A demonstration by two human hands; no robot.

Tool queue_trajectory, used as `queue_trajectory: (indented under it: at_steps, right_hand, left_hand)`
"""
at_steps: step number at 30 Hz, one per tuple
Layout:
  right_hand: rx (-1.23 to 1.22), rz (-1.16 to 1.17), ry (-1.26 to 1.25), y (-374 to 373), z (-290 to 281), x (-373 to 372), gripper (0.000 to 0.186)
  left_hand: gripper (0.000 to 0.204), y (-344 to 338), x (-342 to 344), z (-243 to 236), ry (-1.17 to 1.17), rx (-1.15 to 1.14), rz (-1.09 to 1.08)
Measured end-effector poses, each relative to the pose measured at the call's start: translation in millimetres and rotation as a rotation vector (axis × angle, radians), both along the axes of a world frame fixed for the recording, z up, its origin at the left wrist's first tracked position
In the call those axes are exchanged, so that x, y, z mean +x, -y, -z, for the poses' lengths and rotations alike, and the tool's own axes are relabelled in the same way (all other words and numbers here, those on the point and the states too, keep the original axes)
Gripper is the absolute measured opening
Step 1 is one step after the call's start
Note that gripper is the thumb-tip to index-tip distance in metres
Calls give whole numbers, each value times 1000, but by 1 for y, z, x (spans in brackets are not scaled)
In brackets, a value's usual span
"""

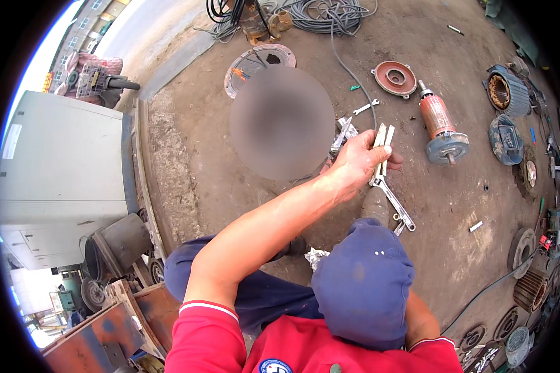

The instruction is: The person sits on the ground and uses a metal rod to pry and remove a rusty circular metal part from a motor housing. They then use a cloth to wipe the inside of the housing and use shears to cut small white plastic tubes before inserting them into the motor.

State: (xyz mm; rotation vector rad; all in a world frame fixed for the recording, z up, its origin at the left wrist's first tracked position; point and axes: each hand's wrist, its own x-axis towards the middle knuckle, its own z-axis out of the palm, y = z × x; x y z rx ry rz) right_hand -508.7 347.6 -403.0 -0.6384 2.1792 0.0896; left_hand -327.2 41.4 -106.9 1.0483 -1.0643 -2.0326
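The left hand (357, 163) clamps two narrow, cream-coloured flat strips (380, 138) between thumb and fingers; the strips stand nearly side by side, upper ends slightly apart, in front of the raised knee in navy-blue cloth (364, 283). The right hand (395, 161) is located behind the strips, with only fingertips exposed at their right side; whether its fingers are closed on them cannot be determined. A silver metal wrench with a ring end (399, 206) lies at a slant just below the strips, beside the grey-brown shoe (375, 206). A second silver metal open-end wrench (367, 107) lies on the brown earth ground (441, 205) beyond the hands. To the right are a red-brown round metal flange (385, 77) and a rotor with a red cylindrical core and blue-grey disc (438, 115); farther right is a blue-grey finned motor housing (514, 93). Markings: a white rectangular label (11, 142) is fixed to the pale-grey metal cabinet (68, 168) at left, its print too small to read; a round blue-and-white badge (275, 367) on the red short-sleeved shirt (211, 342) is cut by the lower picture edge.
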Motion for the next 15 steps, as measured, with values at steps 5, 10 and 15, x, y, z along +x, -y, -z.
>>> queue_trajectory:
  at_steps: [5,10,15]
  right_hand:
    - [-149,116,-26,-14,18,-8,51]
    - [-236,157,-31,-21,25,-14,53]
    - [-52,-6,22,4,-49,-16,39]
  left_hand:
    - [37,29,83,-16,-254,-305,-194]
    - [46,66,141,-27,-217,-413,-5]
    - [46,58,162,-62,196,-820,141]
